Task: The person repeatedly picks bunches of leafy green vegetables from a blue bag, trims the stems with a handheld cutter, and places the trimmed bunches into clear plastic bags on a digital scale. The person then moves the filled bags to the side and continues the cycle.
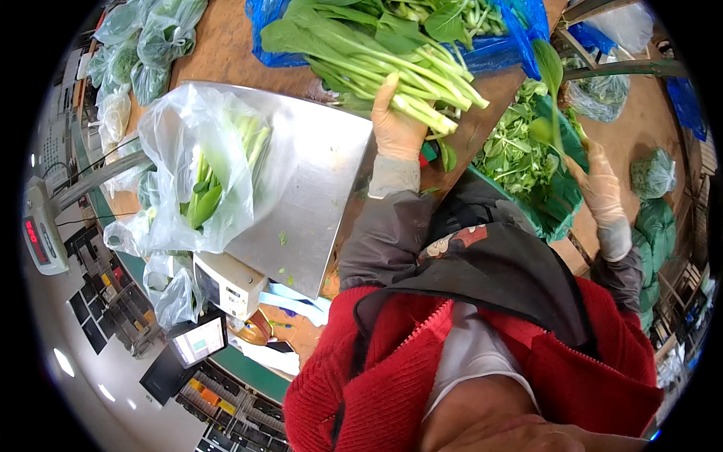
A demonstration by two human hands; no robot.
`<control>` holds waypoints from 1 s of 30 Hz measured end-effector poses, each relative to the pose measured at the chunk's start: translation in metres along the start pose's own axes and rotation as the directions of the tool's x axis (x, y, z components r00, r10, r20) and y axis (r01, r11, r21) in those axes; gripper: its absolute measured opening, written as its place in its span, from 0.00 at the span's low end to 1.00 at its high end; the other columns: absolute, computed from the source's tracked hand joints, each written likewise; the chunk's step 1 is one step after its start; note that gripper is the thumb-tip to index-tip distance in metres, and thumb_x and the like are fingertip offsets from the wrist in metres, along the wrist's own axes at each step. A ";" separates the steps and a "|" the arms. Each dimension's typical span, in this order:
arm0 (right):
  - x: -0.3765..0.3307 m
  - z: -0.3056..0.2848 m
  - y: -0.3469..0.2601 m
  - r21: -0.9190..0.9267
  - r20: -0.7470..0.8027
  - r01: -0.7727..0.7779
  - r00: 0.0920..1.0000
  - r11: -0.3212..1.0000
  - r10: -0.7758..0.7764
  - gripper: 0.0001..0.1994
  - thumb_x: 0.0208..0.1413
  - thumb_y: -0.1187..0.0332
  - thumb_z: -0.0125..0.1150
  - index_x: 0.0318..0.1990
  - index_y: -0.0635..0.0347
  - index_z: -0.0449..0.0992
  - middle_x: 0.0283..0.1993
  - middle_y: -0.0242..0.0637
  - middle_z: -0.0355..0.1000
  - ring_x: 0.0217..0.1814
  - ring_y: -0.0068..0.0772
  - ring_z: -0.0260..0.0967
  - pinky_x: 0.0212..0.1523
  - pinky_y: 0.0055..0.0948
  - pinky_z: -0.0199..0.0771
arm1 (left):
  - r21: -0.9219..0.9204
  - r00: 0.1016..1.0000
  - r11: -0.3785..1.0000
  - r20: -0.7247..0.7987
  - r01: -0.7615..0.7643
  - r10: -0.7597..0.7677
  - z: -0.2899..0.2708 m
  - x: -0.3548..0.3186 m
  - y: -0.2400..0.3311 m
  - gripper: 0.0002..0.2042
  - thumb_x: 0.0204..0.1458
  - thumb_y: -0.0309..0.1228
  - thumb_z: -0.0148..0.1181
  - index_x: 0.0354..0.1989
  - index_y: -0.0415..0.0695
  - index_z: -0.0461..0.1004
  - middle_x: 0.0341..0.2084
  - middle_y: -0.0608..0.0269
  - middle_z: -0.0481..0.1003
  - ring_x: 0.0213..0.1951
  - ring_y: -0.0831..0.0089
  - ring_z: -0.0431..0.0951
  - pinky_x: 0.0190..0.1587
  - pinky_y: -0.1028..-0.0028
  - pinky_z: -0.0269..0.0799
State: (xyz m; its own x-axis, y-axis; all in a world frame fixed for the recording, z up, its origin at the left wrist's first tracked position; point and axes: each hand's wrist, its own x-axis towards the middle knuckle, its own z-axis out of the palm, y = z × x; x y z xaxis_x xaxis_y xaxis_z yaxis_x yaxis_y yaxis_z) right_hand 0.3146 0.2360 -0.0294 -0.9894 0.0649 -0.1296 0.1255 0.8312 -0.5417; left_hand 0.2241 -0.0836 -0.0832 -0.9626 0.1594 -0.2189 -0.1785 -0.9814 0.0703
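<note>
In my gloved left hand (398, 129) is a thick bunch of leafy green stalks (407, 71), with the thumb over the pale stems. The bunch lies across the edge of a blue plastic bag (273, 54) full of similar greens. My gloved right hand (602, 184) pinches a single leafy stalk (556, 124) by its lower end, its broad leaf pointing up. Beneath that stalk stands a green-lined container (568, 197) heaped with loose leaves (516, 139).
To the left, a clear plastic bag of greens (218, 166) rests on a steel scale platform (301, 203). A red-lit display (39, 233), a label machine (230, 286) and a screen (197, 340) stand nearby. Bagged greens (154, 45) lie far left; more bags (654, 172) lie right.
</note>
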 end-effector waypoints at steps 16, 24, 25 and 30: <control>0.067 0.112 -0.158 0.974 -0.075 0.072 0.997 0.217 0.006 0.09 0.58 0.68 0.51 0.44 0.60 0.68 0.32 0.31 0.68 0.29 0.17 0.62 0.30 0.18 0.64 | 0.174 1.000 0.985 0.021 -0.010 0.007 0.006 -0.014 -0.004 0.33 0.48 0.39 0.57 0.61 0.37 0.53 0.58 0.48 0.60 0.59 0.55 0.61 0.59 0.57 0.60; 0.065 0.100 -0.168 0.998 -0.050 0.052 0.998 -0.046 0.048 0.06 0.58 0.71 0.46 0.40 0.62 0.67 0.25 0.26 0.59 0.22 0.13 0.49 0.24 0.14 0.50 | 0.263 0.992 0.964 -0.111 -0.027 0.058 0.008 -0.019 -0.005 0.31 0.47 0.39 0.58 0.59 0.39 0.57 0.54 0.49 0.64 0.54 0.54 0.66 0.56 0.55 0.64; 0.066 0.098 -0.162 0.991 -0.050 0.052 0.999 -0.125 0.020 0.05 0.58 0.72 0.46 0.39 0.62 0.67 0.25 0.26 0.60 0.23 0.13 0.49 0.27 0.13 0.53 | 0.246 0.993 0.969 -0.108 -0.016 0.044 0.009 -0.020 -0.005 0.31 0.47 0.39 0.58 0.59 0.40 0.57 0.54 0.50 0.65 0.53 0.55 0.67 0.55 0.55 0.65; 0.060 0.100 -0.168 0.667 -0.564 0.526 0.819 0.528 -0.103 0.05 0.55 0.72 0.49 0.37 0.62 0.67 0.26 0.32 0.67 0.23 0.20 0.61 0.28 0.21 0.67 | 0.131 0.991 0.991 -0.124 -0.038 0.054 0.011 -0.018 -0.008 0.31 0.47 0.40 0.57 0.59 0.39 0.57 0.52 0.47 0.65 0.51 0.49 0.68 0.54 0.51 0.65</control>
State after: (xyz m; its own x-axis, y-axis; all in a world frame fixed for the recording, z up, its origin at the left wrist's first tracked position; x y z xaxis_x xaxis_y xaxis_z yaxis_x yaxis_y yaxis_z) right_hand 0.2414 0.0449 -0.0288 -0.8644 0.2788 0.4185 -0.4059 0.1045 -0.9079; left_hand 0.2404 -0.0777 -0.0691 -0.9383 0.0919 -0.3334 -0.1675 -0.9642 0.2057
